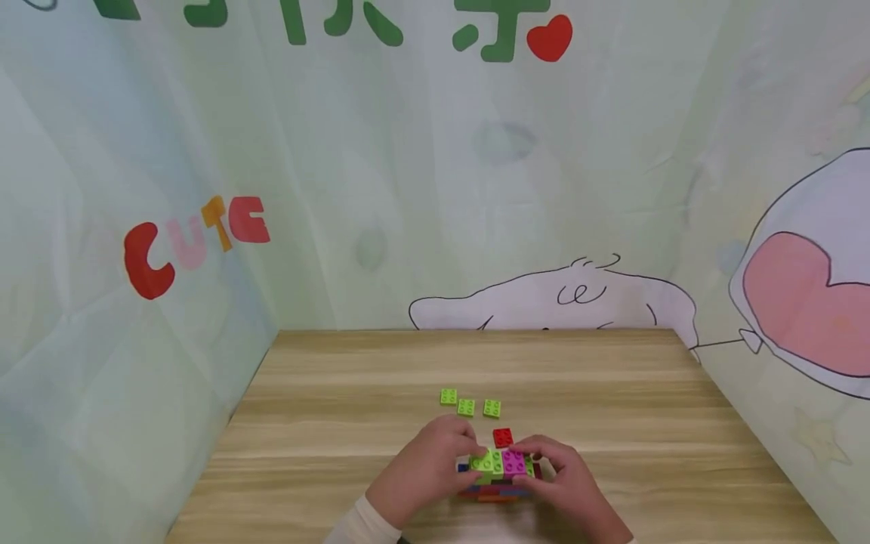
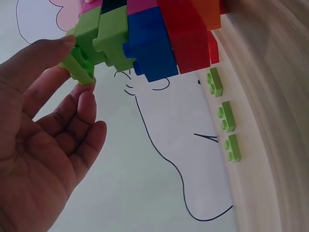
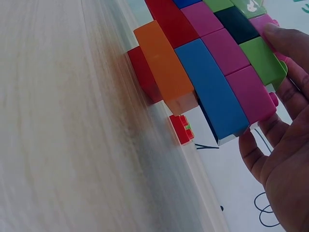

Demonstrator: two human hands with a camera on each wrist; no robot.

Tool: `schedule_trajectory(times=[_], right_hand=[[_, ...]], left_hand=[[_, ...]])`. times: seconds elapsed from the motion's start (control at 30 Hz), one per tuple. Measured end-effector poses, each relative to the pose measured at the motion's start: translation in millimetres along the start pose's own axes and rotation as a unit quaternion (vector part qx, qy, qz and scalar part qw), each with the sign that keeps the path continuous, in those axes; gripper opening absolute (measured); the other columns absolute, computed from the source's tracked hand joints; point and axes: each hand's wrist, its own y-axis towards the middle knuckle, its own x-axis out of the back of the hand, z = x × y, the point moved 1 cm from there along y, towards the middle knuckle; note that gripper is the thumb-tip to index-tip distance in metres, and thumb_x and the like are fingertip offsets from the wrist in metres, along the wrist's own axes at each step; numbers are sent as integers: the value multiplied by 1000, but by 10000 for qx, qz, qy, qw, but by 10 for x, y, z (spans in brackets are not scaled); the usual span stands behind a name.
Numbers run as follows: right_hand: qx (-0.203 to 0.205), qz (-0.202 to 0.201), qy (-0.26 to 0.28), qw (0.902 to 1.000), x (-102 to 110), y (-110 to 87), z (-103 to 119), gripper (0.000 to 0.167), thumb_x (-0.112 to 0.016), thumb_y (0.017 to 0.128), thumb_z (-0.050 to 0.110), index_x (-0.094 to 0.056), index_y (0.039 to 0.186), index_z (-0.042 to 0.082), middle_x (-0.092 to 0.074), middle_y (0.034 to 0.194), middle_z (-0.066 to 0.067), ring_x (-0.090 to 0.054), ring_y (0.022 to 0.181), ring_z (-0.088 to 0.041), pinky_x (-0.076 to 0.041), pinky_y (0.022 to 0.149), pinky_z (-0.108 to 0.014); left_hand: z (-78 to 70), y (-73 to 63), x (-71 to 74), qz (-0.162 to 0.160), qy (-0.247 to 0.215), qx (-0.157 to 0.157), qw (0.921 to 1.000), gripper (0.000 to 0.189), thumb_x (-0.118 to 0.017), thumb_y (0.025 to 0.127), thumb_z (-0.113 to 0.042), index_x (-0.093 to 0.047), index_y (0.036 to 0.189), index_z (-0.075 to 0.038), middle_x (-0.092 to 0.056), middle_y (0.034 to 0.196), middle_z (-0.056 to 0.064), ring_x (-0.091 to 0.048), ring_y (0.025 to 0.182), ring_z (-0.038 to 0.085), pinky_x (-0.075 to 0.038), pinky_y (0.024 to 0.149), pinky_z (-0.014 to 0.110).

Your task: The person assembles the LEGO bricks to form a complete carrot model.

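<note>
A stack of colourful toy building bricks (image 3: 203, 82) stands on the table, with red, orange, blue, magenta, dark and light green bricks in several layers. My left hand (image 1: 428, 465) is at the stack's left end. Thumb and fingers of it pinch a light green brick (image 2: 79, 65) at the top, tilted in the left wrist view. My right hand (image 1: 567, 480) is at the other end, its thumb on the near side of a magenta brick (image 1: 513, 462) on top and its fingers behind. The pinch on that brick shows in the right wrist view. The palms partly hide the stack's ends.
Three loose light green bricks (image 1: 466, 408) lie on the wooden table (image 1: 326, 423) beyond the stack. A loose red brick (image 1: 502, 437) lies just behind it. Printed cloth walls (image 1: 435, 189) enclose the table at the back and both sides.
</note>
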Motion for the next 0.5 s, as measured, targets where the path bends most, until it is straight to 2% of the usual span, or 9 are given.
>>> schedule_trajectory(times=[0.1,0.23,0.33,0.4,0.5], right_hand=[[-41,14,49,10000,-2,-7,-9,31,-86,85,29,-75,113,24,-74,113,6,-67,103,-13,-54,82,-28],[-5,-21,41,10000,-5,-12,-16,32,-86,84,29,-75,113,23,-74,112,6,-67,100,-12,-54,80,-27],[85,-41,33,10000,-8,-10,-17,32,-86,84,27,-75,114,22,-74,112,6,-67,97,-13,-54,77,-27],[108,-59,45,9999,-12,-7,-14,32,-86,84,26,-75,114,22,-74,112,6,-67,98,-13,-55,77,-28],[77,-88,-5,9999,-18,0,-3,32,-86,84,28,-76,114,24,-74,112,7,-67,101,-12,-54,81,-27]], left_hand=[[55,-5,-50,-163,-159,-8,9997,25,-90,81,-29,-82,103,-22,-65,97,-17,-58,94,0,-53,89,26],[151,-15,-127,-529,-429,-188,9975,24,-89,82,-35,-80,103,-27,-68,99,-22,-61,100,0,-50,99,37],[223,-29,-163,-736,-795,-286,9937,28,-86,85,-38,-78,108,-26,-72,104,-19,-62,107,3,-48,104,42],[268,-39,-181,-736,-1057,-217,9914,34,-84,86,-40,-76,116,-25,-73,109,-17,-62,111,5,-48,105,43],[330,-45,-234,-410,-1457,94,9884,48,-83,86,-45,-72,129,-25,-71,115,-16,-62,112,6,-50,104,41]])
